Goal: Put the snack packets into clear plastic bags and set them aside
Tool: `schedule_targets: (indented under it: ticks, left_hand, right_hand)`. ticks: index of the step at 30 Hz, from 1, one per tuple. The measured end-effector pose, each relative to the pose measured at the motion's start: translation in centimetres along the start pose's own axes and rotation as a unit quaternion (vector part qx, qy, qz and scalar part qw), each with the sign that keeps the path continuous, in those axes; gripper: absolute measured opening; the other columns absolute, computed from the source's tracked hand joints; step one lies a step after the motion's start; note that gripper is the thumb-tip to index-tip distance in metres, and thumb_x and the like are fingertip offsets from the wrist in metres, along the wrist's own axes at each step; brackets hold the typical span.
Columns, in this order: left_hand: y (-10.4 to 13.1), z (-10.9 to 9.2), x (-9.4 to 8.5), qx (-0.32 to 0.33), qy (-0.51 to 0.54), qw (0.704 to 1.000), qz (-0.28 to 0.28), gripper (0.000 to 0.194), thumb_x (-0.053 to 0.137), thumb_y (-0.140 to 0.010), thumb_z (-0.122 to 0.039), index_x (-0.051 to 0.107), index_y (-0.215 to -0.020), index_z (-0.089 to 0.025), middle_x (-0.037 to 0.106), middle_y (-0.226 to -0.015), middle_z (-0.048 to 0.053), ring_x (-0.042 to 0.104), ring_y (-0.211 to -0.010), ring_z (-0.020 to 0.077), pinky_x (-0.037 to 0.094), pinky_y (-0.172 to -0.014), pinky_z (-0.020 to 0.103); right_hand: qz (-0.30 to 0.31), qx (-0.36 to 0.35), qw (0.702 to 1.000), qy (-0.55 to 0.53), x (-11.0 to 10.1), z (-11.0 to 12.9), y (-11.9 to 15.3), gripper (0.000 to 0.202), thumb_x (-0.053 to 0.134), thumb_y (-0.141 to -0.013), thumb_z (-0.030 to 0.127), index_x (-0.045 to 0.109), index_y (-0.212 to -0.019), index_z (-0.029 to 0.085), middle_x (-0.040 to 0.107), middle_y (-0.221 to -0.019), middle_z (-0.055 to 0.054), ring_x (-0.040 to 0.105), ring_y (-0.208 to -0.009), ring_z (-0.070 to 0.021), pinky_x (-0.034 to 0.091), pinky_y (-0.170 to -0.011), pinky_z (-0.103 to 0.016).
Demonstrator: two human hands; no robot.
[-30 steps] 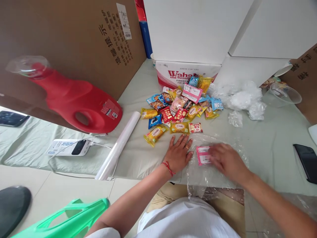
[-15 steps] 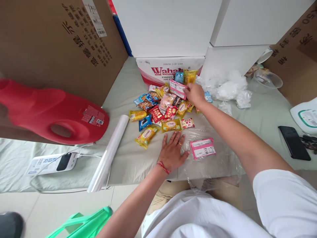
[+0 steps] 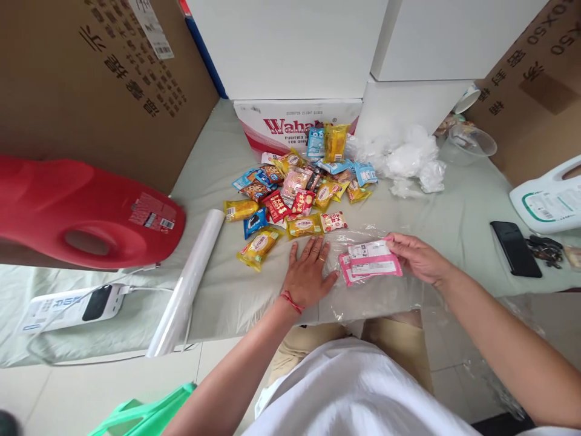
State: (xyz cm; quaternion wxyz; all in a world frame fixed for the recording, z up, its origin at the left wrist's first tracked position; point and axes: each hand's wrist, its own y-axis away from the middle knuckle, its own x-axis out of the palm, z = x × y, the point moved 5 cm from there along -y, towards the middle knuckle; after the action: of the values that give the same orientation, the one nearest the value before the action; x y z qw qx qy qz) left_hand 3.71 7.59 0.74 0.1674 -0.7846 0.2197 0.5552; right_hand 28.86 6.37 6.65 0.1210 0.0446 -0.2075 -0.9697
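Note:
My right hand [image 3: 420,257] pinches the right end of a pink-and-white snack packet [image 3: 370,251]. That packet overlaps a second pink snack packet [image 3: 345,269] lying on a sheet of clear plastic film [image 3: 327,306]. Palm down, my left hand [image 3: 309,272] lies with fingers spread at the left edge of the film. Just beyond its fingertips is a heap of wrapped snacks: a yellow packet [image 3: 304,226], a red packet [image 3: 276,206], a blue packet [image 3: 255,223] and several others. Another yellow packet [image 3: 258,247] lies left of my fingers.
A roll of clear film [image 3: 188,281] lies at left, near a red jug [image 3: 91,212] and a white power bank [image 3: 72,309]. Behind the snacks stands a Wahaha carton [image 3: 254,124]. Crumpled plastic [image 3: 408,160], a phone [image 3: 515,248] and a white bottle [image 3: 551,197] are at right.
My right hand has brought the pink packet from the heap down to the right, over the other pink packet. My left hand stays flat on the film. The view has shifted slightly.

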Motion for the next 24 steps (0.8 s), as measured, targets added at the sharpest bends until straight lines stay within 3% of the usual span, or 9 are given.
schedule_targets:
  ticks: [2,4,7,9,11,13,17,24]
  left_hand:
    - [0.0,-0.1,0.0,-0.002,-0.006,1.000,0.002,0.071,0.046,-0.099,-0.058,0.039,-0.159,-0.021,0.031,-0.169,0.010,0.027,-0.157,0.0325,0.007,-0.129,0.062]
    - [-0.1,-0.1,0.0,-0.004,-0.012,1.000,0.005,0.071,0.046,-0.098,-0.058,0.039,-0.159,-0.021,0.031,-0.169,0.010,0.027,-0.157,0.0328,0.008,-0.129,0.061]
    - [-0.1,-0.1,0.0,-0.004,-0.022,1.000,0.009,0.073,0.046,-0.098,-0.058,0.039,-0.159,-0.020,0.031,-0.169,0.011,0.027,-0.157,0.0339,0.010,-0.128,0.062]
    - [-0.1,-0.1,0.1,-0.006,-0.030,0.999,0.014,0.074,0.046,-0.098,-0.059,0.038,-0.160,-0.020,0.031,-0.169,0.011,0.027,-0.157,0.0342,0.011,-0.128,0.063]
    - [-0.2,0.0,0.1,-0.010,-0.040,0.999,0.019,0.075,0.045,-0.098,-0.060,0.037,-0.160,-0.020,0.030,-0.169,0.011,0.027,-0.157,0.0342,0.012,-0.128,0.063]
    - [-0.2,-0.1,0.1,-0.014,-0.050,0.998,0.023,0.075,0.043,-0.098,-0.061,0.037,-0.161,-0.020,0.030,-0.169,0.009,0.027,-0.157,0.0337,0.013,-0.128,0.062]
    - [-0.2,-0.2,0.2,-0.015,-0.060,0.998,0.024,0.074,0.041,-0.099,-0.062,0.036,-0.161,-0.021,0.029,-0.170,0.008,0.026,-0.157,0.0322,0.014,-0.127,0.062]
    - [-0.2,-0.3,0.2,-0.012,-0.064,0.998,0.011,0.073,0.045,-0.099,-0.059,0.037,-0.160,-0.022,0.032,-0.168,0.009,0.028,-0.157,0.0316,0.012,-0.128,0.060]
  right_hand:
    - [0.022,-0.006,0.996,0.089,0.0,-1.8,-0.5,0.046,0.055,-0.094,0.064,0.066,-0.095,0.019,0.071,-0.087,-0.004,0.066,-0.080,-0.0195,0.053,-0.075,-0.033]
    - [-0.018,-0.014,0.963,0.267,-0.7,-2.5,-1.1,0.044,0.048,-0.098,0.059,0.067,-0.095,0.019,0.070,-0.086,-0.005,0.065,-0.078,-0.0207,0.053,-0.074,-0.035]
    - [-0.144,-0.063,0.841,0.517,-1.3,-0.8,-1.2,0.036,0.052,-0.098,0.048,0.070,-0.111,0.019,0.069,-0.101,-0.011,0.065,-0.086,-0.0247,0.052,-0.078,-0.037]
    - [-0.112,-0.146,0.793,0.580,0.4,0.6,-1.1,0.045,0.061,-0.095,0.046,0.064,-0.131,0.019,0.065,-0.122,-0.015,0.062,-0.107,-0.0291,0.051,-0.092,-0.040]
    - [0.002,-0.213,0.777,0.592,3.0,1.0,-1.1,0.066,0.072,-0.088,0.048,0.055,-0.145,0.019,0.058,-0.139,-0.016,0.050,-0.130,-0.0329,0.044,-0.107,-0.044]
    - [0.070,-0.217,0.767,0.600,4.8,0.6,-1.3,0.080,0.081,-0.081,0.043,0.049,-0.150,0.018,0.054,-0.147,-0.017,0.042,-0.139,-0.0353,0.038,-0.114,-0.048]
    - [0.055,-0.182,0.762,0.619,5.4,-0.4,-1.6,0.075,0.077,-0.082,0.028,0.048,-0.150,0.014,0.058,-0.141,-0.018,0.049,-0.129,-0.0355,0.039,-0.109,-0.050]
    - [0.048,-0.218,0.769,0.599,4.6,-1.2,1.1,0.069,0.071,-0.088,0.031,0.047,-0.150,0.013,0.059,-0.136,-0.019,0.051,-0.122,-0.0340,0.041,-0.106,-0.048]
